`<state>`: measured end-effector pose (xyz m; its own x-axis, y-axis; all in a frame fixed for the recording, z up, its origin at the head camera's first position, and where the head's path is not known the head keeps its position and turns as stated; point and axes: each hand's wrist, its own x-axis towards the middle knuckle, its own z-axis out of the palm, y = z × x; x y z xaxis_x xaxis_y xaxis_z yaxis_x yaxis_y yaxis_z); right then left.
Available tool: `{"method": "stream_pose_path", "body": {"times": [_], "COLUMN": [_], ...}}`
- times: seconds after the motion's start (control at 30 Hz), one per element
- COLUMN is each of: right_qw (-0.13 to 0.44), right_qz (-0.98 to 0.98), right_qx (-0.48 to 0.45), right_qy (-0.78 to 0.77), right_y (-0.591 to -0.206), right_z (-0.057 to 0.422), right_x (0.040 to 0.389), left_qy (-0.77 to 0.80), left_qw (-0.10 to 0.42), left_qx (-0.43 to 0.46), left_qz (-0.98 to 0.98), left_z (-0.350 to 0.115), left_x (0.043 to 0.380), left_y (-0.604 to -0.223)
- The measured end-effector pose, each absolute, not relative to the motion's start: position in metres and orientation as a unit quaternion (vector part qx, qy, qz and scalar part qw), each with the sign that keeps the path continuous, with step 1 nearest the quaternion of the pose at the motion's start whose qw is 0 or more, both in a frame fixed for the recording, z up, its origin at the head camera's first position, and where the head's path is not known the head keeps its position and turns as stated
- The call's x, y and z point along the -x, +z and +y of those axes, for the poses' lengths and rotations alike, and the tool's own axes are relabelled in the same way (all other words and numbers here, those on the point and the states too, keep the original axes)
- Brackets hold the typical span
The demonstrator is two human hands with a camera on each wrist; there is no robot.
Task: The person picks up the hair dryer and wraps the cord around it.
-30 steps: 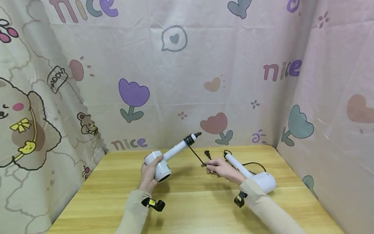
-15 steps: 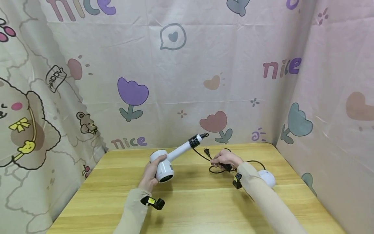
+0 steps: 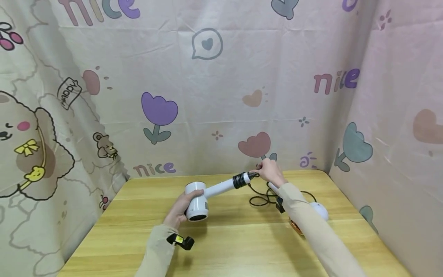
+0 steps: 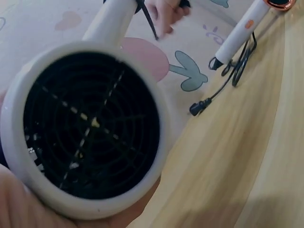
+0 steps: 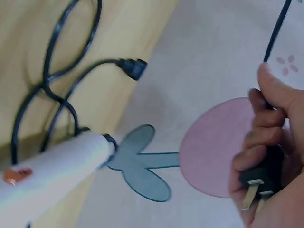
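Note:
A white hair dryer [image 3: 197,204] is held above the table, its handle pointing right. My left hand [image 3: 180,207] grips it round the barrel, thumb across the side. Its round black grille [image 4: 92,126] fills much of the left wrist view. A black cord [image 3: 239,181] is wound in several turns round the handle's end. Just beyond that end, my right hand [image 3: 271,172] pinches the cord, fingers curled round its two-pin plug [image 5: 262,175]. The plug's prongs stick out below the fingers in the right wrist view.
A second white hair dryer [image 3: 320,211] with a copper-coloured ring lies on the wooden table [image 3: 242,246] at the right, partly behind my right forearm. Its loose black cord [image 3: 259,201] loops beside it and ends in a plug [image 5: 134,69]. A printed cloth [image 3: 207,96] hangs behind the table.
My right hand has risen from over the table toward the back cloth, beside the handle's end. The held hair dryer has shifted right, its handle tilting lower. The stretch of free cord has shortened.

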<state>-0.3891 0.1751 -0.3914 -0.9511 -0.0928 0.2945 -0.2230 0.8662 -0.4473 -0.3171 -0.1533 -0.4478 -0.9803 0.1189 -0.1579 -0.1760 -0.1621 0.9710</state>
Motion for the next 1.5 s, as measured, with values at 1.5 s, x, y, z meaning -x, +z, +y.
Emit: {"method": "stream_pose_path", "body": {"times": [1.5], "right_qw": [0.397], "right_qz": [-0.856], "right_qx": [-0.306], "right_qy": [0.131], "right_y": [-0.389], "right_z": [0.122], "right_x": [0.325], "left_qy": [0.528], "left_qw": [-0.118], "left_qx": [0.079], "left_qz": [0.838], "left_z": [-0.149], "left_x": [0.313], "left_y": [-0.432]}}
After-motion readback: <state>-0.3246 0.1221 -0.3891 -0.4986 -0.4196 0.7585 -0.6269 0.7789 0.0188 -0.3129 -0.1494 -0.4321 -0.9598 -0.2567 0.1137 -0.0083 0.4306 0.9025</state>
